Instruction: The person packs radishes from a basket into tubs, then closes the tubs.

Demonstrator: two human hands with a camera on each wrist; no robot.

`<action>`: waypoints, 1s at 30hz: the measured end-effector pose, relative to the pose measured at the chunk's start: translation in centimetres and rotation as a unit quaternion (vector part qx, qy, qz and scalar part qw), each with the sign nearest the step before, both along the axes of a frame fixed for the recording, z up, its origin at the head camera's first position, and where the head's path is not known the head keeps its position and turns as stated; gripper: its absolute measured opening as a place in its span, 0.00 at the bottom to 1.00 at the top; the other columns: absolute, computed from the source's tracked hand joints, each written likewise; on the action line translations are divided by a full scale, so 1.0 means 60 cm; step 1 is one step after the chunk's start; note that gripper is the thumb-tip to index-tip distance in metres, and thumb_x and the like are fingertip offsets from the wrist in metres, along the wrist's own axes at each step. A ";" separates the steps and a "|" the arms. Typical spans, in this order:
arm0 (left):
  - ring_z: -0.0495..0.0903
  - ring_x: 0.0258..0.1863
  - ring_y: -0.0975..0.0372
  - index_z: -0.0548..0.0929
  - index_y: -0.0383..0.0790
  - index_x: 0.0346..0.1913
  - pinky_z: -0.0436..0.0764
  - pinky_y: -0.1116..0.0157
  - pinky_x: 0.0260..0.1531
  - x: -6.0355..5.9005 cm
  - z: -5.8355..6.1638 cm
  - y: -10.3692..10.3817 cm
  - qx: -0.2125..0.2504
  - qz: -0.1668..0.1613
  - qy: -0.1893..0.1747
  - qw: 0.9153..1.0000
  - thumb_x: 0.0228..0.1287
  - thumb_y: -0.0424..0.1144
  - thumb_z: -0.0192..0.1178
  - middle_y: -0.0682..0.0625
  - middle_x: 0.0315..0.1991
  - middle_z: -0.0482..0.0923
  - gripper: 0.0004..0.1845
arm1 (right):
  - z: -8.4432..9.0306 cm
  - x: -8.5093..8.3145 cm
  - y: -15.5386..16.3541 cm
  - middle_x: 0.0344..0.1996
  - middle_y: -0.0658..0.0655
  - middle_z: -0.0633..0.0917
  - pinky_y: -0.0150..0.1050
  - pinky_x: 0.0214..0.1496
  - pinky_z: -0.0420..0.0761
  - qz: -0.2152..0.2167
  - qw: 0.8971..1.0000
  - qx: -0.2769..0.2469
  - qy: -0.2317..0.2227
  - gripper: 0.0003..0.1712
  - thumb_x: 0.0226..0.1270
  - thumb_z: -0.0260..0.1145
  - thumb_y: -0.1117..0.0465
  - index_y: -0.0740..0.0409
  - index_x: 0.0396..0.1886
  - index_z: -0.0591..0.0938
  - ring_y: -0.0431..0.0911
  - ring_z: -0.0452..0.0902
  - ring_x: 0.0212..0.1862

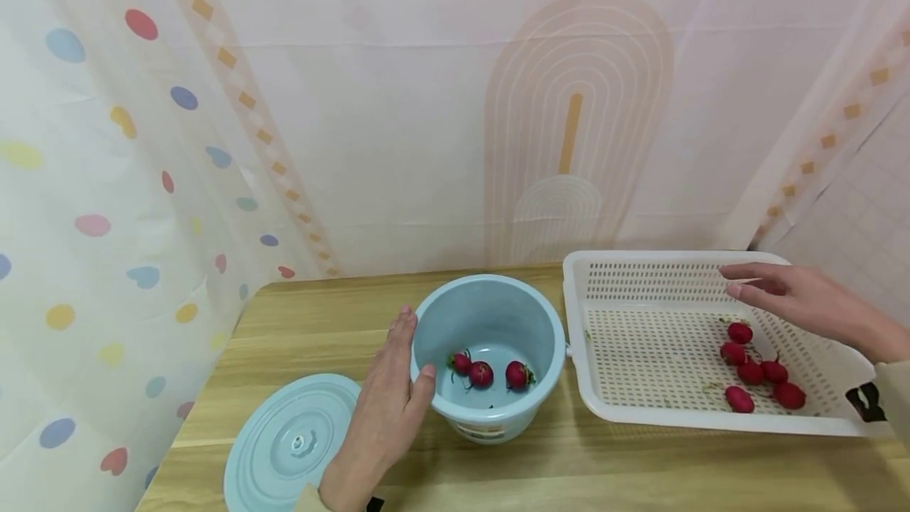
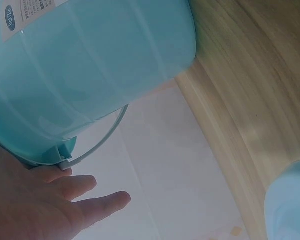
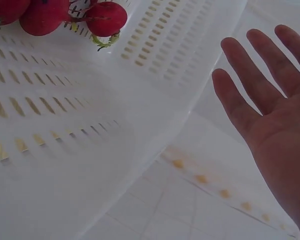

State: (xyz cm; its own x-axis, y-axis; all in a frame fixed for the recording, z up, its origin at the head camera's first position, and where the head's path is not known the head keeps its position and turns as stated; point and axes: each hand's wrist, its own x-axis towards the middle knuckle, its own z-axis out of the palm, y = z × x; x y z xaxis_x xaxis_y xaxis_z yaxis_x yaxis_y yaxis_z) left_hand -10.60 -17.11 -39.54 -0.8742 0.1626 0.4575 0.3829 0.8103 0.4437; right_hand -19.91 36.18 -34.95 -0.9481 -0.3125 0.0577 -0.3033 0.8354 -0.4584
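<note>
A light blue bucket (image 1: 490, 291) stands upright on the table with three red radishes (image 1: 481, 374) on its bottom. My left hand (image 1: 384, 401) rests against the bucket's left side, fingers straight; the left wrist view shows them by the bucket's rim and handle (image 2: 112, 131). To the right lies a white plastic basket (image 1: 640, 354) with slotted walls, holding several radishes (image 1: 750, 372) in its right part. Above the basket's right side hovers my right hand (image 1: 803, 299), holding nothing. In the right wrist view its fingers (image 3: 252, 75) are extended and spread, apart from the radishes.
A round light blue lid (image 1: 291, 441) lies on the wooden table (image 1: 320, 314) left of the bucket. Behind the table hangs a patterned cloth (image 1: 412, 141), and a dotted one (image 1: 92, 259) borders the left side. The basket's left edge sits close to the bucket.
</note>
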 end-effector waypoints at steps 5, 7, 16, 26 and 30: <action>0.57 0.80 0.48 0.57 0.34 0.81 0.65 0.42 0.73 0.000 -0.001 0.000 -0.001 0.001 0.003 1.000 0.77 0.41 0.53 0.45 0.82 0.55 0.36 | -0.009 -0.014 0.006 0.62 0.78 0.78 0.72 0.50 0.79 0.005 1.000 -0.004 -0.009 0.28 0.81 0.58 0.52 0.68 0.69 0.76 0.77 0.77 0.57; 0.57 0.79 0.48 0.57 0.34 0.81 0.65 0.42 0.72 0.000 -0.002 0.000 0.000 -0.001 0.007 1.000 0.77 0.41 0.52 0.45 0.82 0.55 0.35 | -0.013 -0.019 0.008 0.63 0.78 0.76 0.73 0.51 0.78 0.003 1.000 -0.004 -0.020 0.30 0.81 0.57 0.50 0.68 0.69 0.76 0.78 0.74 0.59; 0.57 0.79 0.47 0.56 0.34 0.81 0.66 0.41 0.71 0.000 -0.005 -0.001 0.005 -0.007 0.009 1.000 0.79 0.44 0.50 0.43 0.82 0.55 0.35 | -0.038 -0.036 0.019 0.66 0.85 0.70 0.52 0.50 0.84 0.030 0.991 -0.046 -0.118 0.35 0.86 0.47 0.51 0.80 0.73 0.64 0.70 0.81 0.56; 0.56 0.80 0.47 0.55 0.34 0.82 0.64 0.42 0.72 -0.001 -0.007 0.001 0.014 -0.009 0.015 1.000 0.80 0.44 0.49 0.44 0.83 0.53 0.35 | -0.059 -0.034 0.029 0.67 0.88 0.63 0.61 0.53 0.84 0.022 0.980 -0.050 -0.194 0.41 0.87 0.41 0.48 0.86 0.73 0.56 0.76 0.78 0.55; 0.57 0.79 0.47 0.56 0.34 0.82 0.64 0.41 0.72 0.000 -0.008 0.002 0.012 -0.009 0.015 1.000 0.80 0.44 0.49 0.44 0.82 0.53 0.35 | -0.071 -0.032 0.030 0.65 0.87 0.67 0.58 0.52 0.86 0.019 0.976 -0.051 -0.212 0.42 0.86 0.44 0.47 0.87 0.72 0.57 0.74 0.78 0.58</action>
